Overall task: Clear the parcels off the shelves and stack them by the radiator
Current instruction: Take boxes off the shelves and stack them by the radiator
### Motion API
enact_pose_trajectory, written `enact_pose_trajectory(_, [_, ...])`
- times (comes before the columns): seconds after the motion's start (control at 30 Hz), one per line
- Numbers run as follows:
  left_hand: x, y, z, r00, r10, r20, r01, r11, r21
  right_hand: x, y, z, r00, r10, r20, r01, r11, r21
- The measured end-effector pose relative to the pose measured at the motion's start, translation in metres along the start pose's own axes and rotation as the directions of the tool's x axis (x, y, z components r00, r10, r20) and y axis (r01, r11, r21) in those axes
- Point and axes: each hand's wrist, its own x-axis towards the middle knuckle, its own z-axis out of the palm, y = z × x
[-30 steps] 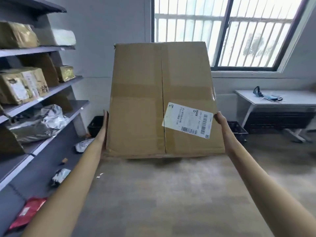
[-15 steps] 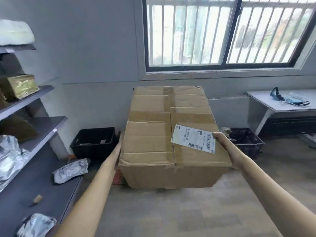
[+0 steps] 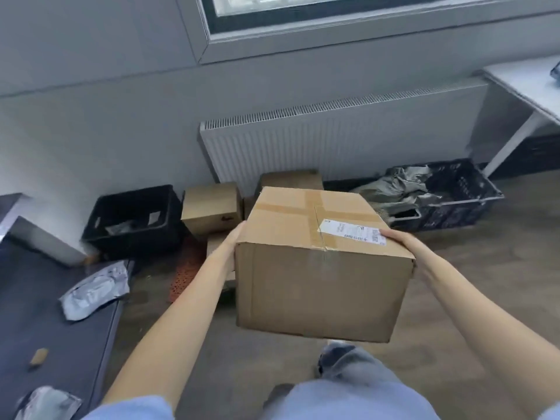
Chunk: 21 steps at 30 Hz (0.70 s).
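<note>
I carry a large taped cardboard box (image 3: 318, 286) with a white shipping label (image 3: 353, 231) at about waist height. My left hand (image 3: 231, 244) presses flat against its left side and my right hand (image 3: 400, 242) presses against its right side near the top edge. The white radiator (image 3: 333, 140) hangs on the wall straight ahead. On the floor beneath it sit two smaller cardboard boxes, one on the left (image 3: 212, 209) and another behind (image 3: 291, 177), partly hidden by the box I carry.
A black crate (image 3: 100, 225) stands left of the floor boxes, and another black crate (image 3: 463, 204) holding grey bags stands right. A dark shelf (image 3: 36, 316) at lower left carries grey mailers (image 3: 94, 289). A white table (image 3: 527, 83) is at right. An orange perforated mat (image 3: 188, 268) lies on the floor.
The box has come down from chest height to waist height and closer to the radiator. My view has tilted downward, so the floor boxes and radiator now show.
</note>
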Motion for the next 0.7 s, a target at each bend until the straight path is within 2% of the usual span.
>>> enact_pose_trajectory(0.1, [0.056, 0.022, 0.008, 0.996, -0.086, -0.027, 0.084, 0.995, -0.053, 0.050, -0.043, -0.005, 0.997, 0.064, 0.042, -0.064, 0.998, 0.003])
enact_pose_trajectory(0.2, [0.103, 0.030, -0.001, 0.957, -0.282, 0.061, 0.288, 0.947, -0.141, 0.095, -0.084, -0.002, 0.992, 0.110, 0.056, -0.108, 0.993, -0.046])
enact_pose_trajectory(0.27, [0.132, 0.037, -0.014, 0.930, -0.350, 0.113, 0.364, 0.918, -0.154, 0.125, -0.106, 0.005, 0.983, 0.157, 0.092, -0.152, 0.986, -0.065])
enact_pose_trajectory(0.43, [0.208, 0.061, -0.035, 0.908, -0.418, -0.013, 0.415, 0.903, -0.109, 0.205, -0.153, 0.038, 0.967, 0.237, 0.098, -0.226, 0.968, -0.113])
enact_pose_trajectory(0.5, [0.244, 0.071, -0.043, 0.894, -0.447, -0.023, 0.445, 0.893, -0.074, 0.232, -0.170, 0.051, 0.964, 0.249, 0.092, -0.239, 0.965, -0.109])
enact_pose_trajectory(0.7, [0.351, 0.114, -0.048, 0.894, -0.447, -0.019, 0.447, 0.894, -0.018, 0.312, -0.237, 0.068, 0.974, 0.220, 0.052, -0.221, 0.975, 0.033])
